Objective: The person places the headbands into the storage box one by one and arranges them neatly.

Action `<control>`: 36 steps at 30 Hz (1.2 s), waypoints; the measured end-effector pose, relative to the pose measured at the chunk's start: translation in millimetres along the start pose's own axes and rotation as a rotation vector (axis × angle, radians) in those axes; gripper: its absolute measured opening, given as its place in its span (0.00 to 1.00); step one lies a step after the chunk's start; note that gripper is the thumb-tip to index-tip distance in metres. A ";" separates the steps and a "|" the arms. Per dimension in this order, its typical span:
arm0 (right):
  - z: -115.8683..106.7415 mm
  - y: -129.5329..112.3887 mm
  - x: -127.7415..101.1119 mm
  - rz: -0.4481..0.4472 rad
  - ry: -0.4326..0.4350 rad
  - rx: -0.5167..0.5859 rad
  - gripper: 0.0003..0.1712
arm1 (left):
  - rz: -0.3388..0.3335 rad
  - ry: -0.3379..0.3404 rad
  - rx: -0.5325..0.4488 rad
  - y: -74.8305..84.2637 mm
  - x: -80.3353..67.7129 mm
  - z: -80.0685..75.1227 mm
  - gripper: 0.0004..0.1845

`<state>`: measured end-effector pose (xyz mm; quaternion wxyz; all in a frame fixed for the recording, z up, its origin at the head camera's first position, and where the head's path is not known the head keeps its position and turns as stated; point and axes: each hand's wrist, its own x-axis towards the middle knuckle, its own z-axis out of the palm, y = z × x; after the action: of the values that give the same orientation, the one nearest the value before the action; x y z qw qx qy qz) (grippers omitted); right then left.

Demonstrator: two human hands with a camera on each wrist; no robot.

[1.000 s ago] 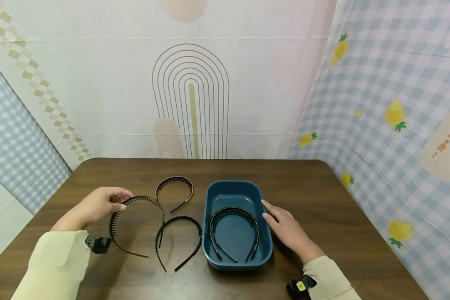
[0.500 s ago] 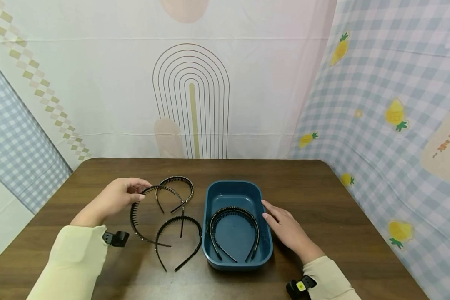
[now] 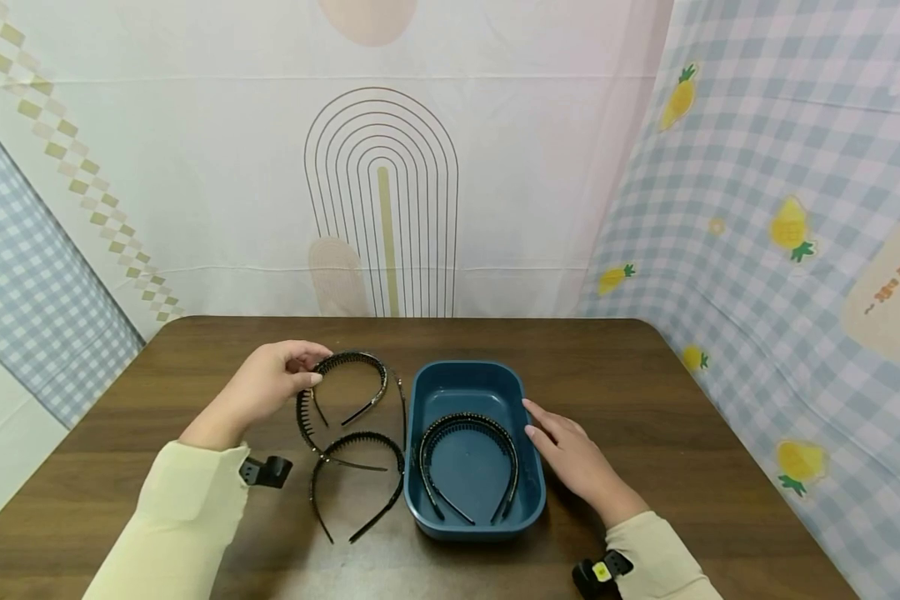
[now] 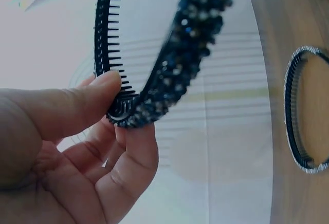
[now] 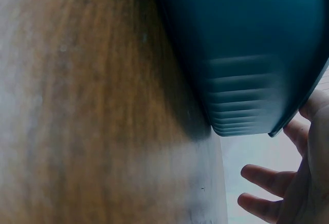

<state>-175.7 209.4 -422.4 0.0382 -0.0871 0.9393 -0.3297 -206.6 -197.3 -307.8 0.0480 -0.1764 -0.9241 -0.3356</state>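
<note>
My left hand [image 3: 262, 387] pinches a black headband [image 4: 180, 62] between thumb and fingers, raised over the table. Inner comb teeth and dark sparkling beads show on it in the left wrist view. In the head view its hoop overlaps two other headbands: one at the back [image 3: 380, 367] with a glittery edge, and one in front [image 3: 375, 518] close to the bin. To their right stands a blue plastic bin [image 3: 468, 392] with black headbands [image 3: 469, 418] nested inside. My right hand [image 3: 576, 458] touches the bin's right rim, fingers extended; in the right wrist view, some fingers spread free of it.
The brown wooden table [image 3: 682, 467] ends at a back edge against a white printed cloth [image 3: 510, 183]. Blue checked cloth [image 3: 757, 308] with pineapple prints hangs along the right side. Each wrist wears a small black camera [image 3: 266, 472].
My left hand has moved right and slightly away from me, carrying the headband from the table's left side to over the other headbands. The right hand and the bin have stayed put.
</note>
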 end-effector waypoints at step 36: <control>1.6 0.6 1.1 0.003 0.000 -0.007 0.35 | 0.047 -0.117 -0.016 59.0 32.6 52.1 0.15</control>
<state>-176.6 208.7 -424.0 0.0387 -0.0859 0.9406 -0.3263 -214.3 -112.4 -305.5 0.0001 -0.2177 -0.9181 -0.3311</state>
